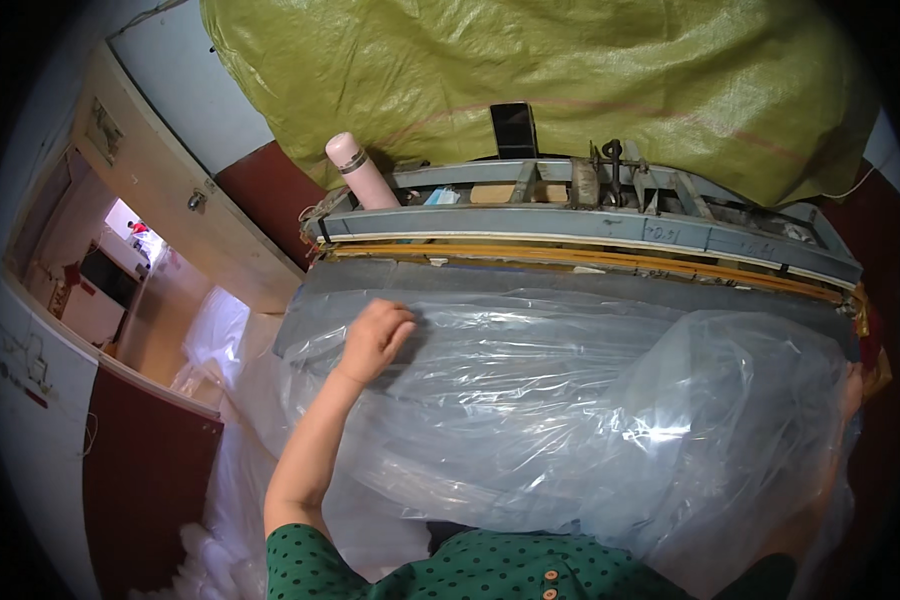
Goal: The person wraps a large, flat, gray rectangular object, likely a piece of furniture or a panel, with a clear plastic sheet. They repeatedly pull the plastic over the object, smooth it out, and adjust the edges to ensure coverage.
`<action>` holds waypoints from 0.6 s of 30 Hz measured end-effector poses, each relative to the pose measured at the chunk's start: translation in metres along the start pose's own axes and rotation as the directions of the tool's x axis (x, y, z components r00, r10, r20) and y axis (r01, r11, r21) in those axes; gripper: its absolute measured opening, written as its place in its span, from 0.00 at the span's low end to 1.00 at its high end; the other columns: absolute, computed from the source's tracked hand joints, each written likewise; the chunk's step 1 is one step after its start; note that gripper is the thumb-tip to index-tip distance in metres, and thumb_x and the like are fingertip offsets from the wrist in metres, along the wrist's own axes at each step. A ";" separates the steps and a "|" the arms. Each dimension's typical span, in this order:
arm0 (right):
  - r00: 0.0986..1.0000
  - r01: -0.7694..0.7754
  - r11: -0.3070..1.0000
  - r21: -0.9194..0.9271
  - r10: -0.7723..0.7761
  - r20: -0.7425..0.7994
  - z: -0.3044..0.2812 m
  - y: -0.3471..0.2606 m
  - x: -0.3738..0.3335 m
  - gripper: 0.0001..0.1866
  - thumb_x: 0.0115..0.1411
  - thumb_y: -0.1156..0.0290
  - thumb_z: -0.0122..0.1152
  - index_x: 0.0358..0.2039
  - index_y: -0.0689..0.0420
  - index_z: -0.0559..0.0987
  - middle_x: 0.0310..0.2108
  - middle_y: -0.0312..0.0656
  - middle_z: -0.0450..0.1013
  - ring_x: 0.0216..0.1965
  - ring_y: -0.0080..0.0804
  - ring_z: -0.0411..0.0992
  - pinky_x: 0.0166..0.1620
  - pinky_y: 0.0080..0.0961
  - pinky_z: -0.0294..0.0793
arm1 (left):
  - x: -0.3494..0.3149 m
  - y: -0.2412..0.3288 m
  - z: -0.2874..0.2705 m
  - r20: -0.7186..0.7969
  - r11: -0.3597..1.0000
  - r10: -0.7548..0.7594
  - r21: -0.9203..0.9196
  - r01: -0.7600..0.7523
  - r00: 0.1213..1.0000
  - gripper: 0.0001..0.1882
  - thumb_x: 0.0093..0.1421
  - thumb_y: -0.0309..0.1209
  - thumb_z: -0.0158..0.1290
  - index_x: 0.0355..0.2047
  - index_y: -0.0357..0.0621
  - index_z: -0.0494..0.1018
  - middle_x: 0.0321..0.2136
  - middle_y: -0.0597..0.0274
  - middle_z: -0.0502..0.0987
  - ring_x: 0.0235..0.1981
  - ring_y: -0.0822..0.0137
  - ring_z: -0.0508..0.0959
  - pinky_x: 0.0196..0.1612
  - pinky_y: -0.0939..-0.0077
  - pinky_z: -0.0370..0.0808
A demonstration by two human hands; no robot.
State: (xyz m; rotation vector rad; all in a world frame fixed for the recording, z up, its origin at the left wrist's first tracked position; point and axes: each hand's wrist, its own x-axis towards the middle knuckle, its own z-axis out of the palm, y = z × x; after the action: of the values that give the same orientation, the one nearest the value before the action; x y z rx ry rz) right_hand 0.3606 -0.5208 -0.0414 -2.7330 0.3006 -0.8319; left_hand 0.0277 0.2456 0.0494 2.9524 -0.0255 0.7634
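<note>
Left hand half-curls over clear plastic sheeting, right hand at its right edge; both grips' hold unclear; slack could snag.

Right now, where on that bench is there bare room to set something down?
The only bare patch I see is the narrow grey strip between the clear plastic sheet and the yellow bars. The metal frame beyond is cluttered, with a pink bottle at its left.

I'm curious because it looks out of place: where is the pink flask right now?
In the head view, the pink flask is upper left of centre, at the left end of the grey metal frame, beyond the left hand.
</note>
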 end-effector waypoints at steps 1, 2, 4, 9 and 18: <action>1.000 0.001 1.000 0.000 -0.001 0.003 0.001 -0.001 0.002 0.18 0.62 0.59 0.38 0.35 0.62 0.70 0.31 0.53 0.71 0.36 0.52 0.68 0.39 0.39 0.65 | 0.001 0.005 0.004 0.061 0.998 -0.012 -0.064 0.016 0.998 0.11 0.50 0.32 0.55 0.32 0.39 0.72 0.37 0.57 0.72 0.42 0.56 0.70 0.42 0.66 0.68; 1.000 0.000 1.000 0.001 0.000 0.003 0.002 0.000 0.002 0.18 0.62 0.59 0.38 0.35 0.62 0.70 0.31 0.53 0.71 0.35 0.52 0.68 0.39 0.39 0.65 | 0.001 0.009 0.007 0.122 0.991 -0.019 -0.129 0.034 0.992 0.12 0.50 0.32 0.55 0.33 0.38 0.72 0.37 0.56 0.72 0.41 0.55 0.70 0.42 0.67 0.69; 1.000 -0.003 1.000 0.000 0.003 0.005 0.002 0.000 0.003 0.18 0.62 0.59 0.38 0.35 0.62 0.70 0.31 0.53 0.71 0.35 0.52 0.68 0.39 0.39 0.65 | -0.007 0.002 0.018 0.109 0.988 -0.119 -0.085 0.129 0.987 0.12 0.49 0.32 0.56 0.34 0.40 0.73 0.37 0.56 0.72 0.41 0.55 0.70 0.43 0.67 0.68; 1.000 0.002 1.000 0.006 -0.002 0.009 0.003 -0.003 0.004 0.18 0.62 0.59 0.38 0.35 0.62 0.70 0.31 0.52 0.71 0.35 0.52 0.68 0.39 0.38 0.65 | -0.021 -0.025 0.020 0.164 0.976 -0.218 0.017 0.218 0.962 0.08 0.50 0.29 0.54 0.30 0.40 0.72 0.31 0.55 0.73 0.38 0.56 0.71 0.39 0.68 0.70; 1.000 -0.025 1.000 0.000 0.025 0.002 -0.004 0.006 0.006 0.18 0.62 0.59 0.39 0.34 0.62 0.71 0.30 0.51 0.71 0.34 0.51 0.68 0.38 0.37 0.65 | 0.009 0.003 0.003 0.378 0.714 -0.419 -0.425 0.557 0.826 0.04 0.51 0.24 0.52 0.23 0.38 0.68 0.27 0.54 0.72 0.26 0.53 0.73 0.32 0.70 0.70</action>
State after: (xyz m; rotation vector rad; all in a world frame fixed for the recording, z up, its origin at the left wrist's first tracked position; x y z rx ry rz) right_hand 0.3626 -0.5288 -0.0373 -2.7241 0.3334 -0.8222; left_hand 0.0370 0.2429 0.0519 2.3333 0.4532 0.2340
